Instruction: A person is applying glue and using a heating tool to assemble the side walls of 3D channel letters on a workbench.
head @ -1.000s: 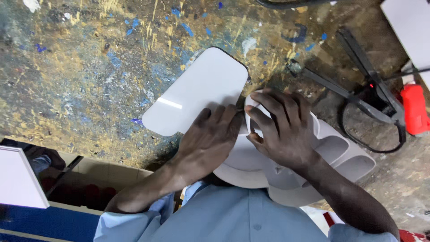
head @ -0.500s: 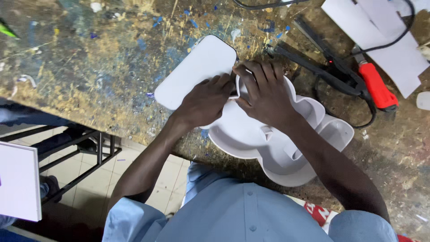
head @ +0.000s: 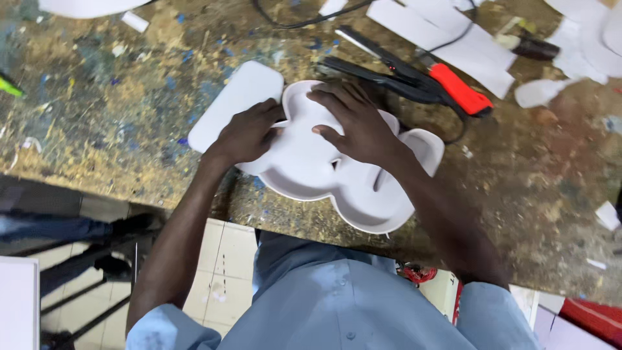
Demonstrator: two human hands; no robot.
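- left hand [head: 249,134] — fingers curled, knuckles up, pressing on the left edge of the white lobed moulded plastic tray [head: 304,170]; whether it grips the rim, cannot tell
- right hand [head: 356,123] — open flat, fingers spread, palm down on the tray's upper middle, holding nothing
- tray lies on the paint-spattered wooden worktop [head: 129,110] at its near edge; its compartments are empty where visible
- white rounded rectangular plastic panel [head: 233,100] lies flat, touching the tray's left side, partly under the left hand
- black tool with red handle [head: 453,87] just beyond the tray
- white paper sheets [head: 447,32] farther back
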